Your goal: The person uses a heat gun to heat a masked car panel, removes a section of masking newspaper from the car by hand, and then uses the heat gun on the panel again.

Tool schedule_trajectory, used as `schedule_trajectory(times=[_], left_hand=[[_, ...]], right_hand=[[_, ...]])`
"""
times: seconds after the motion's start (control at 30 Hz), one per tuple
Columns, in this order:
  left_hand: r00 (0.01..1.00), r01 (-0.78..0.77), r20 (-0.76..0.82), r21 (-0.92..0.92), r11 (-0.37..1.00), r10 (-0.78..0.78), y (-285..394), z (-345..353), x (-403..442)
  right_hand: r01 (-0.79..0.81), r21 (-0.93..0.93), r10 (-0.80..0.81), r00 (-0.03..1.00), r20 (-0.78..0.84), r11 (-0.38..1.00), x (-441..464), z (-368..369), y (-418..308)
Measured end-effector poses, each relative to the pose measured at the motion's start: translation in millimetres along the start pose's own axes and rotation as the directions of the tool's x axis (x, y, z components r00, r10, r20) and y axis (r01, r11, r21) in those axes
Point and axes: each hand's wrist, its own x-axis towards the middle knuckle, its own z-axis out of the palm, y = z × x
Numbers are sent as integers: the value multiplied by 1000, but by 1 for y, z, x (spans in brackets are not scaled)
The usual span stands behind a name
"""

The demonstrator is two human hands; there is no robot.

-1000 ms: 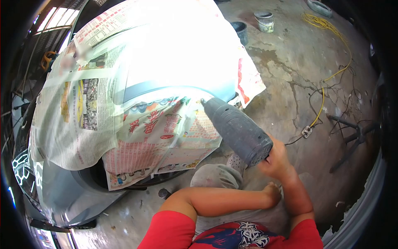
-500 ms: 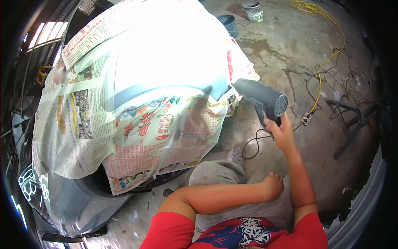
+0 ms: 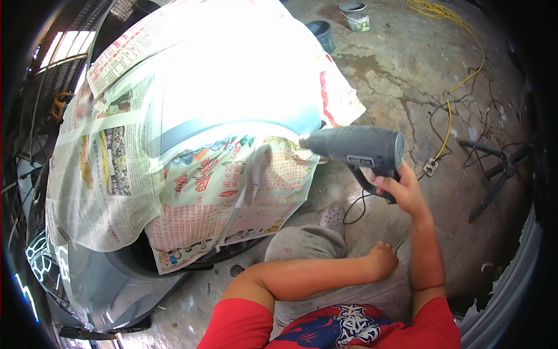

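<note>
My right hand (image 3: 403, 190) is wrapped round the handle of a dark heat gun (image 3: 354, 145). Its nozzle points left, close to the lower right edge of a glossy car panel (image 3: 232, 123), which glares white over most of its surface. Printed newspaper sheets (image 3: 203, 203) cover the bodywork below and beside that panel. My left hand (image 3: 383, 261) is closed in a fist by my knee. A thin tip sticks out of that fist, but what it belongs to is hidden.
Two buckets (image 3: 355, 16) stand on the stained, cracked concrete floor. A yellow extension cord (image 3: 446, 125) runs down to a socket box (image 3: 430, 167). At the right is a black stand with legs (image 3: 507, 160). The heat gun's cable loops over the floor near my shoe (image 3: 333, 219).
My right hand has swung the heat gun lower and to the right; it now lies nearly level, its nozzle pointing left. My left hand stays where it was.
</note>
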Motion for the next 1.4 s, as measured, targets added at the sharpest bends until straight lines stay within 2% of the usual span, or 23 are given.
schedule_trajectory(times=[0.23, 0.43, 0.53, 0.63, 0.77, 0.93, 1.13, 1.3, 1.4], left_hand=[[1000, -16, 26, -9, 1000, 16, 0, -5, 2], [999, -33, 19, 23, 999, 32, -1, -16, 5], [999, -39, -18, 47, 998, 40, 2, -13, 7], [997, -27, -66, 36, 999, 30, 2, -12, 4], [994, -21, -108, 30, 999, 24, 0, -12, 3], [991, -6, -131, 50, 999, 12, -2, -14, 1], [998, 9, -62, 45, 999, -6, -4, -20, 2], [1000, 8, -19, 29, 1000, -7, -3, -27, 0], [1000, 7, -8, 3, 1000, -7, -3, -28, 2]], right_hand=[[154, -36, -158, 966, -207, 987, 61, -9, -24], [136, -75, -153, 933, -325, 988, 130, -8, -70], [170, -26, -169, 931, -323, 985, 159, -3, -95], [215, 47, -196, 947, -254, 976, 201, -8, -106], [193, -24, -190, 925, -329, 981, 216, -4, -109], [248, -39, -249, 933, -261, 968, 186, 7, -122], [284, -123, -300, 944, -139, 951, 126, 35, -151], [410, -101, -412, 911, 1, 906, 85, 65, -167], [416, -36, -412, 907, 86, 909, 69, 78, -162]])
